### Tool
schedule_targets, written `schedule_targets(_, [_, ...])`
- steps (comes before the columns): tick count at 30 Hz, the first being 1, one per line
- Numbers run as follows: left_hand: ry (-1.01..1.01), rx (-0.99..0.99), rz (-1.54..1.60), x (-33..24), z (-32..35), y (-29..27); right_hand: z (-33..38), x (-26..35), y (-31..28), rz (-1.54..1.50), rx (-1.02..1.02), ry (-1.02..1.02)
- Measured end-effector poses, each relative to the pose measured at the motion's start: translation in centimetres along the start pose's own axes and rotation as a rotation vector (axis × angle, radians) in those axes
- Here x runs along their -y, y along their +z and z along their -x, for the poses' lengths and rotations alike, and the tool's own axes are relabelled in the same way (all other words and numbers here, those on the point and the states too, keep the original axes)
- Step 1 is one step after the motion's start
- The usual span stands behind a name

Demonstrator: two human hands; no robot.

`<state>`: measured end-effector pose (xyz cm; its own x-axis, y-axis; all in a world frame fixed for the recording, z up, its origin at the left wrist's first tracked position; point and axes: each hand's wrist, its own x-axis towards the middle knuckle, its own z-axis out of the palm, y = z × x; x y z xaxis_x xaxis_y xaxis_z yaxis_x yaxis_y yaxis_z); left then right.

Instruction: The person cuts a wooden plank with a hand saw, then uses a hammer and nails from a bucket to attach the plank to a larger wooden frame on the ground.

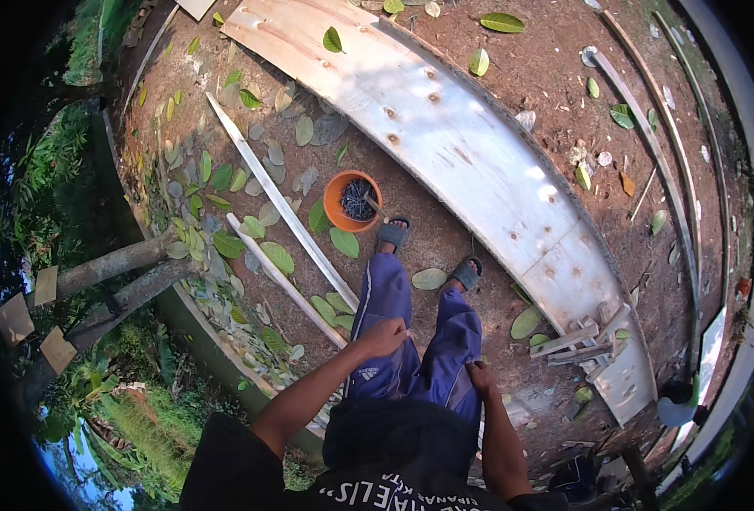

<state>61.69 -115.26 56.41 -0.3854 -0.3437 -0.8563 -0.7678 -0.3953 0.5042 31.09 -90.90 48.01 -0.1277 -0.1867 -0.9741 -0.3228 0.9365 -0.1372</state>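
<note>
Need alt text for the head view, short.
Looking down at a standing person in blue trousers and sandals, left hand and right hand resting closed at the thighs, holding nothing visible. On the leaf-strewn dirt ahead sit an orange bowl of dark nails, thin white wooden strips and a long pale plank.

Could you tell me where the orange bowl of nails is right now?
In the head view, the orange bowl sits on the dirt just ahead-left of the left sandal, beside the long plywood board.
</note>
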Motion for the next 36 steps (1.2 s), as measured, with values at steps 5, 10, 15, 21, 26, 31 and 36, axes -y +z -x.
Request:
schedule_targets(5, [-0.094,-0.298,-0.337,8.1,-14.7,-9.4,-0.9,5.5,7.1,-0.025,0.011,0.147])
schedule_targets(10, [0.014,-0.597,-0.784,17.4,-24.8,-16.9,-4.4,22.4,8.7,0.290,-0.187,0.624])
schedule_targets(15, [-0.033,-0.430,-1.040,25.4,-28.9,-16.1,-7.1,15.1,11.8,0.064,-0.337,0.399])
schedule_targets(21, [-0.143,-0.201,-0.725,30.0,-30.6,-15.1,-9.4,17.2,13.9,0.305,-0.314,0.444])
schedule_targets(26, [-0.374,-0.107,-0.157,24.4,-36.0,-17.9,-9.8,16.1,13.1,0.307,-0.315,0.398])
schedule_targets(31, [-0.510,-0.203,0.910,17.8,-38.2,-14.4,-10.7,15.0,13.5,0.369,-0.295,0.416])
schedule_targets(36, [-0.492,-0.350,1.415,18.4,-39.8,-13.0,-12.7,13.7,14.3,0.368,-0.365,0.004])
